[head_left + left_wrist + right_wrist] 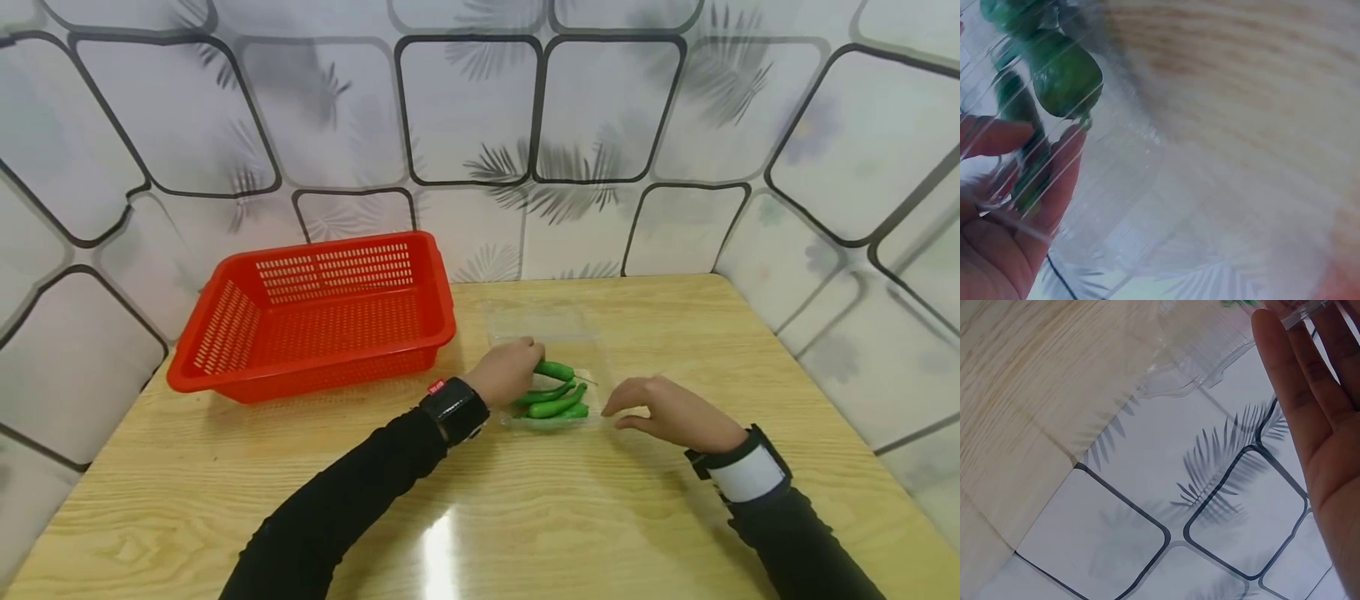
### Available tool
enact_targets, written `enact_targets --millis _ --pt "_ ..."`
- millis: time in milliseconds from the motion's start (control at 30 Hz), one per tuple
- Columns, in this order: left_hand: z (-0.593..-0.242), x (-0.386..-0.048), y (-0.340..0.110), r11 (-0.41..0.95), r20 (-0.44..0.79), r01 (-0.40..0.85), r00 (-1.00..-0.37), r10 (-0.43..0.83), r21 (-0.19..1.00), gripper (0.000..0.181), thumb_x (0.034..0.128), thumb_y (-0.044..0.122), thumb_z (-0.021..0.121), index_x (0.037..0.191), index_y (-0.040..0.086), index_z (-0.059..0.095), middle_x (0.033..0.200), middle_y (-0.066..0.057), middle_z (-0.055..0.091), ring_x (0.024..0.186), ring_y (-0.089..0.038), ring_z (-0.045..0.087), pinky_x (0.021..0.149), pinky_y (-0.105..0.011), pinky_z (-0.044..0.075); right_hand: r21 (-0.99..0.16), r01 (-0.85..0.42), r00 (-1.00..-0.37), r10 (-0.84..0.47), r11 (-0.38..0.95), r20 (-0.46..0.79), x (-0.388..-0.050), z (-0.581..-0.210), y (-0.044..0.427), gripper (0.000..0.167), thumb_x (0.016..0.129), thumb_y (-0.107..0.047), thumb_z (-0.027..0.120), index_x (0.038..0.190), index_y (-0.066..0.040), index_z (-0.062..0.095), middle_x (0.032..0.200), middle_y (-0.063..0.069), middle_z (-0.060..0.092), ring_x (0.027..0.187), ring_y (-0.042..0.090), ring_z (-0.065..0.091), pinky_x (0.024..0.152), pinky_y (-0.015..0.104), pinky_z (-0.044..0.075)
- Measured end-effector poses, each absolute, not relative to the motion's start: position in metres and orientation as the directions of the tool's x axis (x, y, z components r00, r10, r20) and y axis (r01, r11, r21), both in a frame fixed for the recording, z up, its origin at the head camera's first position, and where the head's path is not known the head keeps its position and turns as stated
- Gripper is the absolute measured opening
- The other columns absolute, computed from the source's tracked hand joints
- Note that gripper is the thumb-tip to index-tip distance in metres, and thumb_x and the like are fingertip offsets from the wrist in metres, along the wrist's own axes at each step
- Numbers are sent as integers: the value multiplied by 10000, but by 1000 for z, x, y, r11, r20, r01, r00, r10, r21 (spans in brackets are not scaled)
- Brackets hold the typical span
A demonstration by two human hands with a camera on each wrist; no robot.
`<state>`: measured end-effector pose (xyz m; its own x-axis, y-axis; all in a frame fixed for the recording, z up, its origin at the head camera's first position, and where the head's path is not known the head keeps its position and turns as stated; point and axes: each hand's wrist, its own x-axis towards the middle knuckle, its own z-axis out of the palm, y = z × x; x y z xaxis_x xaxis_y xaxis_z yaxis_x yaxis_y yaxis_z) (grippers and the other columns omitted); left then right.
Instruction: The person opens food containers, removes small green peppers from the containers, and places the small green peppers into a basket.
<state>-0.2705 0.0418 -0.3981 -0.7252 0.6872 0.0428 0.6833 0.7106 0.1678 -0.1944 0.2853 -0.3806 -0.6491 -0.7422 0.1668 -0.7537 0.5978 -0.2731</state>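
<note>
The step in hand looks to be gripping one slim, glossy green pepper (557, 370) at the open box of clear, thin plastic (543, 325). The left hand (504, 373) pinches it between thumb and fingers; the right hand (678, 412), loosely spread, hovers at the box's right edge, contact unclear. Any next move probably calls for a steady pinch that spares the other long green peppers (555, 407), bunched close in front and partly in the way. A red, slotted plastic basket (337, 371) stands left of the box on the pale wooden worktop (600, 533).
</note>
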Motion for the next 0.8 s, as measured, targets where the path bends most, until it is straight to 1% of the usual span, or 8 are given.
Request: enact_targets --millis 133,233,300,367,467,567,667,800 --pt "-391 -267 42 726 51 673 -737 674 143 214 889 35 523 1099 78 526 993 -64 633 850 -181 638 715 -294 537 -273 -752 -651 -741 600 166 -194 -381 286 193 763 -60 733 951 -101 730 941 -5 706 867 166 662 722 293 548" --pt "-390 -263 43 724 19 682 -729 684 107 338 854 71 587 1173 100 480 1053 -78 603 881 -199 635 737 -310 545 -278 -747 -656 -737 604 161 -194 -381 286 193 765 -59 731 953 -101 730 943 -6 706 870 167 662 723 292 548" --pt "-391 -261 44 719 4 689 -722 692 86 384 856 103 605 1211 119 461 1078 -82 571 894 -202 621 751 -313 542 -278 -747 -656 -737 604 163 -194 -381 285 192 764 -60 731 951 -102 730 943 -6 704 871 167 662 725 292 548" --pt "-393 -259 45 715 8 694 -718 696 83 350 871 116 594 1199 129 472 1061 -86 555 877 -204 610 729 -312 538 -278 -748 -655 -737 602 166 -194 -382 285 190 763 -63 732 949 -102 729 942 -7 703 872 166 661 726 293 548" --pt "-395 -257 46 709 25 699 -714 700 97 203 955 156 490 1156 125 507 1005 -87 558 828 -203 604 654 -306 527 -275 -750 -654 -737 602 170 -194 -383 285 189 762 -68 734 947 -103 728 943 -9 702 877 165 661 733 297 547" --pt "-396 -257 47 697 19 711 -701 713 88 197 991 225 451 1136 122 535 975 -81 562 807 -196 607 610 -299 516 -273 -748 -656 -735 605 170 -194 -383 286 192 762 -66 734 949 -107 726 945 -10 702 880 166 660 735 299 547" --pt "-399 -258 47 684 -4 728 -685 729 45 245 981 284 485 1163 136 554 996 -64 578 854 -188 614 647 -297 521 -272 -745 -660 -732 610 166 -194 -383 286 193 765 -68 732 954 -111 726 948 -12 701 883 167 659 737 299 546" --pt "-402 -259 50 670 -14 743 -670 742 -12 261 952 271 546 1186 157 570 1026 -40 602 910 -185 609 705 -299 523 -269 -741 -664 -729 615 163 -194 -383 286 192 766 -74 734 955 -110 727 950 -11 699 884 166 658 739 299 546"
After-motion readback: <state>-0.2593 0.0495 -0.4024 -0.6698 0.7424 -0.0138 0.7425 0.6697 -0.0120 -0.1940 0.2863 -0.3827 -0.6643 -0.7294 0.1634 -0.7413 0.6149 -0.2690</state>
